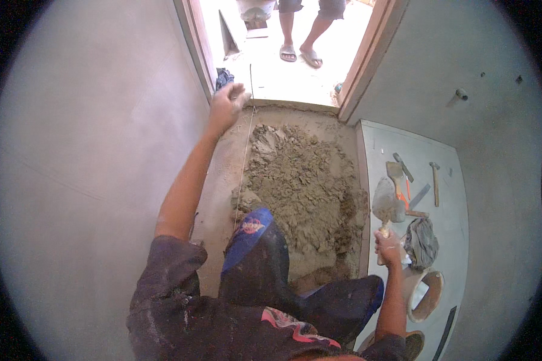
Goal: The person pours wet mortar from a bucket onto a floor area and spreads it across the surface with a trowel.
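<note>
My left hand (227,106) reaches forward beside the doorway, fingers loosely bent and apart, with nothing visible in them. Right by its fingertips runs a thin taut string (243,165), stretching from the threshold back toward my knee. In my right hand (389,248) is the handle of a trowel (386,198), its mortar-smeared blade pointing away from me over the white ledge (448,240). A rough heap of wet grey-brown mortar (304,186) covers the floor in front of my bent knees.
On the ledge lie a hammer (435,183), a scraper (395,171), other hand tools and a dark cloth (422,243). A round container (426,295) stands nearer me. Plastered walls flank both sides. Beyond the wooden door frame (367,63) stands another person (310,54) in sandals.
</note>
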